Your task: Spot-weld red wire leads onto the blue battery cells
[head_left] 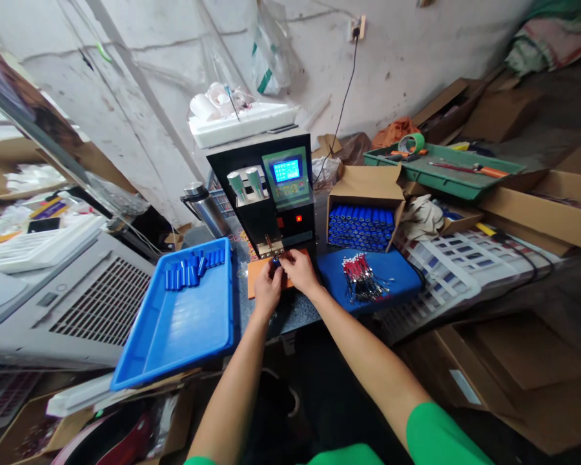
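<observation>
A small blue battery cell [275,261] is pinched in the fingers of my left hand [268,288], right under the welding electrodes [270,245] of a black spot welder [244,216]. My right hand [297,268] is closed beside it, fingertips meeting at the cell; whatever they pinch is too small to make out. Both hands are over an orange pad [255,278] at the machine's foot. To the right, a bundle of red and black wire leads [361,278] with white connectors lies on a blue padded surface [401,274].
Several blue cells [188,272] lie in a blue tray [174,349] on the left. An open cardboard box [365,184] behind the leads holds many more stacked cells. A steel flask [207,208] stands left of the welder, and a green tool tray [445,171] sits at right.
</observation>
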Action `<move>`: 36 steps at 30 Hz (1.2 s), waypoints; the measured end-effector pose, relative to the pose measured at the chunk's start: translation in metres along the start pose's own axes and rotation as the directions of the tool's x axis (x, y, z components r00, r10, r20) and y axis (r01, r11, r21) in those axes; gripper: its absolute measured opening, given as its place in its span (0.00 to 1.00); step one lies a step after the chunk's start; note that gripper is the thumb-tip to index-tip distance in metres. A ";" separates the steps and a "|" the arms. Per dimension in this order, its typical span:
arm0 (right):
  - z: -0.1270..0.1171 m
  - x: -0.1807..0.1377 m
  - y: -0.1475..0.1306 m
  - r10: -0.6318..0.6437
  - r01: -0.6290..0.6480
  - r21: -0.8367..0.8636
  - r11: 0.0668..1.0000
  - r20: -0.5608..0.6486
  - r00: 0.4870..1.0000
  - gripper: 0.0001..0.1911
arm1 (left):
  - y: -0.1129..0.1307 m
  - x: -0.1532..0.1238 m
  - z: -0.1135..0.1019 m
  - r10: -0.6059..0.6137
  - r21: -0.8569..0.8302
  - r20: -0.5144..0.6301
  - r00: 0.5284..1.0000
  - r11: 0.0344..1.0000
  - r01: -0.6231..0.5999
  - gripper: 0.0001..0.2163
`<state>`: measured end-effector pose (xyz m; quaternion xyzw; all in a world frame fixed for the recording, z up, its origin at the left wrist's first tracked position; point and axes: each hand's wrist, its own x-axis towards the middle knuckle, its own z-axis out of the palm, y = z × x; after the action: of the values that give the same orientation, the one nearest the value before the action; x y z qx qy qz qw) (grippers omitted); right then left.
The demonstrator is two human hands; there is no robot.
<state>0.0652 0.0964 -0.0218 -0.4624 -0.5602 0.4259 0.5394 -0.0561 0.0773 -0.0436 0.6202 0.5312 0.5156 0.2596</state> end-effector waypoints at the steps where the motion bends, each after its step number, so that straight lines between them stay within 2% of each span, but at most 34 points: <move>1: -0.001 -0.001 0.001 0.000 0.000 -0.020 1.000 -0.001 1.000 0.08 | 0.000 0.000 0.000 0.000 -0.005 0.000 1.000 1.000 0.000 0.15; 8: -0.007 -0.014 -0.002 -0.060 0.063 -0.230 0.971 0.024 0.998 0.08 | 0.001 0.001 0.000 -0.012 0.000 -0.011 1.000 1.000 0.012 0.13; 13: -0.009 -0.024 -0.013 -0.129 0.132 -0.433 0.892 0.036 0.991 0.10 | 0.006 -0.005 0.001 -0.024 0.035 -0.031 0.999 0.999 0.025 0.13; 16: -0.009 -0.026 -0.021 -0.115 0.118 -0.508 0.853 0.037 0.993 0.13 | 0.005 -0.007 0.001 -0.010 0.093 -0.038 0.999 0.996 0.013 0.11; 19: -0.009 -0.028 -0.028 -0.065 0.063 -0.522 0.851 0.014 0.998 0.14 | 0.002 -0.007 0.000 0.086 0.142 -0.026 0.996 0.986 -0.081 0.10; 22: -0.014 -0.027 -0.029 -0.055 0.026 -0.481 0.876 -0.045 0.997 0.15 | 0.002 -0.007 -0.003 0.230 0.195 -0.032 0.973 0.956 -0.219 0.13; 23: -0.019 -0.026 -0.027 -0.069 0.033 -0.460 0.887 -0.062 0.996 0.16 | 0.002 -0.007 -0.004 0.247 0.217 -0.048 0.968 0.948 -0.231 0.15; 26: -0.051 -0.022 -0.016 -0.166 0.093 -0.438 0.894 -0.131 0.977 0.14 | 0.000 -0.002 -0.008 0.232 0.235 -0.141 0.962 0.952 -0.195 0.16; 29: -0.105 -0.018 -0.006 -0.322 0.141 -0.522 0.841 -0.275 0.906 0.15 | -0.001 0.002 -0.009 0.240 0.215 -0.130 0.962 0.954 -0.209 0.15; 33: -0.187 -0.007 -0.003 -0.538 0.207 -0.686 0.697 -0.310 0.784 0.20 | 0.002 0.002 -0.009 0.272 0.198 -0.103 0.957 0.948 -0.248 0.14; 34: -0.205 -0.002 -0.003 -0.568 0.193 -0.734 0.651 -0.302 0.766 0.20 | 0.003 0.002 -0.009 0.274 0.195 -0.094 0.957 0.948 -0.252 0.13; 36: -0.232 0.010 -0.004 -0.578 0.137 -0.823 0.552 -0.259 0.774 0.21 | 0.004 0.002 -0.010 0.279 0.200 -0.074 0.957 0.945 -0.260 0.14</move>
<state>0.2966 0.1003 -0.0030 -0.6092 -0.6092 -0.1138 0.4948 -0.0642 0.0758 -0.0362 0.6818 0.5000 0.5246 0.0996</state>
